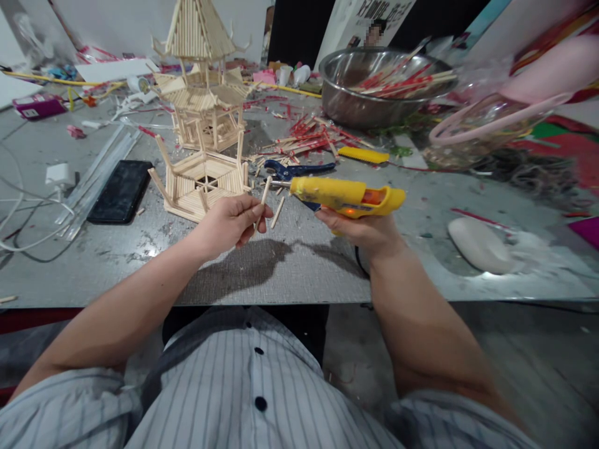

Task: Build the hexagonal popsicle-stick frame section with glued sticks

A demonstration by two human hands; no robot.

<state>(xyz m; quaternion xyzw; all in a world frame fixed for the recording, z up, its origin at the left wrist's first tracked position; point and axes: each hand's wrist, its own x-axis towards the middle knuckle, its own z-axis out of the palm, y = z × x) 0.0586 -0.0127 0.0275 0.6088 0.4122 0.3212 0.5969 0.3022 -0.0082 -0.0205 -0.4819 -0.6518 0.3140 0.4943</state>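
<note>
Between the fingers of my left hand (236, 219) is a short wooden stick (266, 194), its upper end tilted slightly right. My right hand (365, 229) grips a yellow hot glue gun (346, 194), with a small orange light glowing on its side. The gun's nozzle points left, close to the stick's top; whether they touch I cannot tell. Just beyond my left hand lies a hexagonal stick base (182, 196) with several posts standing up at its corners. Behind it stands a tiered stick pavilion (201, 81) with a pointed roof.
Blue-handled cutters (299, 168) and a yellow utility knife (364, 154) lie beyond the glue gun, near a heap of red-and-wood sticks (309, 137). A steel bowl (341, 103) holds more sticks. A black phone (120, 192) lies left, a white mouse-shaped object (480, 245) right.
</note>
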